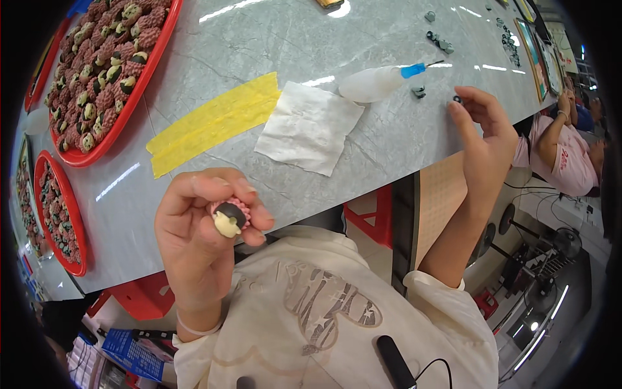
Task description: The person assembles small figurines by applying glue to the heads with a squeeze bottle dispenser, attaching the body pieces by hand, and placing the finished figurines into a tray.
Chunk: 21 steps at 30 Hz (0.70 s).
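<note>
My left hand point(194, 243) is closed around a small figure piece point(229, 219), held up over the table's near edge. The piece has a pink ruffled part behind a dark cap and a cream, face-like front. Farther right, my right hand point(486, 146) pinches a tiny dark piece point(457, 99) between thumb and fingertip, just above the tabletop. Left of that hand lie a few small dark pieces point(418, 93) and a white squeeze bottle point(372, 84) on its side, with a blue tip and thin needle. A crumpled white cloth point(310, 129) lies between my hands.
Yellow tape strips point(214, 123) lie on the grey marbled table point(259, 45). At left, a large red tray point(152, 71) and a smaller one point(76, 259) hold many similar pieces. More dark pieces point(440, 42) are scattered at the far right. Another person point(564, 152) sits at right.
</note>
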{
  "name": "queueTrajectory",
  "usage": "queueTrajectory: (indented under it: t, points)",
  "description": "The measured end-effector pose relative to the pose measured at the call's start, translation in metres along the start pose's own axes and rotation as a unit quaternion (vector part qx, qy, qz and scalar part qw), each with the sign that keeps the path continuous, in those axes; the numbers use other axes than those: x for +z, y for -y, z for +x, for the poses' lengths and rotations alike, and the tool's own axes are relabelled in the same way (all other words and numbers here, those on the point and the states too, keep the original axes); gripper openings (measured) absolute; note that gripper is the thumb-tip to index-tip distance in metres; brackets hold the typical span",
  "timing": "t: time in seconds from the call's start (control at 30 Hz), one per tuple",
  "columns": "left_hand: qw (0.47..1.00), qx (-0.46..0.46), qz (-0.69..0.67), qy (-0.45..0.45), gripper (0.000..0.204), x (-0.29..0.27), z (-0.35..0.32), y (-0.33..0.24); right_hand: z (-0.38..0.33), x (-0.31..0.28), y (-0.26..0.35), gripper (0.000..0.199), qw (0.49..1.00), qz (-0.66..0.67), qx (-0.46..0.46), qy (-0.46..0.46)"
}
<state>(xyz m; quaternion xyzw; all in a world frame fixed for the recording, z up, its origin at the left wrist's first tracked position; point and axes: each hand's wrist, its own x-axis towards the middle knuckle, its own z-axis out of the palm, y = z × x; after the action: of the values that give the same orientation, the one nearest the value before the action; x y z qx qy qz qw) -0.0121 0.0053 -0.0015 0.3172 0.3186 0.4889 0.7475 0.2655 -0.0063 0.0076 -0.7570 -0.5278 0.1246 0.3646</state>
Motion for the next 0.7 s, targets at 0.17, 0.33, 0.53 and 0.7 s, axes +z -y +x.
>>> queueTrajectory:
  t: [0.17,0.33,0.53,0.7]
  points:
    - [1.000,-0.016,-0.008,0.008,0.032,0.002,-0.002,0.001,-0.011,0.001,0.024,0.019,0.930,0.360,0.023,0.071]
    - [0.997,-0.037,-0.049,0.048,0.032,0.010,0.000,0.002,-0.017,0.014,0.038,0.021,0.865,0.470,0.003,0.176]
    - [0.995,-0.065,-0.033,0.063,0.030,0.016,0.003,0.001,-0.025,0.024,0.058,0.024,0.809,0.525,0.060,0.258]
    - [0.995,-0.071,-0.032,0.059,0.031,0.017,-0.001,-0.001,-0.030,0.032,0.065,0.020,0.799,0.541,0.033,0.260]
